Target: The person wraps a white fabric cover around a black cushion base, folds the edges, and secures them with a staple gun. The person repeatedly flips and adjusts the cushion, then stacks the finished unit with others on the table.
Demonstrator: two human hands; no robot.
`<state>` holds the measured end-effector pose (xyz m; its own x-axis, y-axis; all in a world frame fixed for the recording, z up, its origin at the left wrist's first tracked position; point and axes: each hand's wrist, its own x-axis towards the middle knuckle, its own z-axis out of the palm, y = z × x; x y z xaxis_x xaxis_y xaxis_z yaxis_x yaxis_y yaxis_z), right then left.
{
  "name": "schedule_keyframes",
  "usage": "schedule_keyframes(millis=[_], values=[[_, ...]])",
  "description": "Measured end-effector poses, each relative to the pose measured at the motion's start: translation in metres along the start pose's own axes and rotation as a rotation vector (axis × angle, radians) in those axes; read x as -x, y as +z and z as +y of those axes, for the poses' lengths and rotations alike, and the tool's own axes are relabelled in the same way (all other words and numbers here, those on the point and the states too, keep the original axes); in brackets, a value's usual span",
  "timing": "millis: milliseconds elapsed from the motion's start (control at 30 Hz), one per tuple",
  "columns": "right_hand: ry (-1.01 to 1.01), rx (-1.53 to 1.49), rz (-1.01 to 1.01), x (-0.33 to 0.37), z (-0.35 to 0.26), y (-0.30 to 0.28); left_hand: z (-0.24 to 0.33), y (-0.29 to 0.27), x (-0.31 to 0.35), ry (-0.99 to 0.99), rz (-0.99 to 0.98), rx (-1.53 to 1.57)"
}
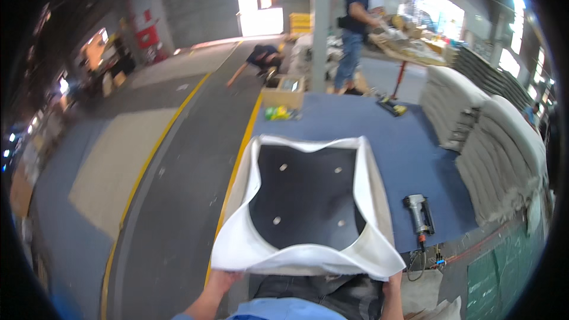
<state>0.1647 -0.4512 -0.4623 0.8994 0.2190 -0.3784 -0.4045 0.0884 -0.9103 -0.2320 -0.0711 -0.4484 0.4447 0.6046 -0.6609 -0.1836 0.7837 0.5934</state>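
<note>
In front of me is an upside-down seat cushion [305,257] with a loose white fabric edge standing up around a black base panel [305,195]. Several small pale fittings show on the panel. My left hand [225,278] grips the cushion's near left corner from below. At the near right corner, my right hand [392,284] holds it too. The cushion hides most of the fingers of both hands. A pneumatic staple gun [419,216] lies on the blue-grey table [409,166], right of the cushion, apart from my hands.
Padded grey cushions [501,154] stand stacked along the table's right side. Another tool [391,106], a wooden box [283,96] and green-yellow items [277,112] are at the far end. One person [355,24] stands beyond a post [320,29]; another [264,59] crouches by the aisle.
</note>
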Motion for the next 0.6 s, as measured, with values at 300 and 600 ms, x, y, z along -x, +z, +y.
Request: schedule_keyframes(millis=[300,600], values=[[0.029,-0.038,0.089,0.002,-0.004,0.002,-0.011,-0.025,-0.019,-0.111,0.02,-0.021],[0.114,0.104,-0.039,0.0,-0.011,0.005,-0.024,-0.029,-0.025,-0.084,0.063,0.03]])
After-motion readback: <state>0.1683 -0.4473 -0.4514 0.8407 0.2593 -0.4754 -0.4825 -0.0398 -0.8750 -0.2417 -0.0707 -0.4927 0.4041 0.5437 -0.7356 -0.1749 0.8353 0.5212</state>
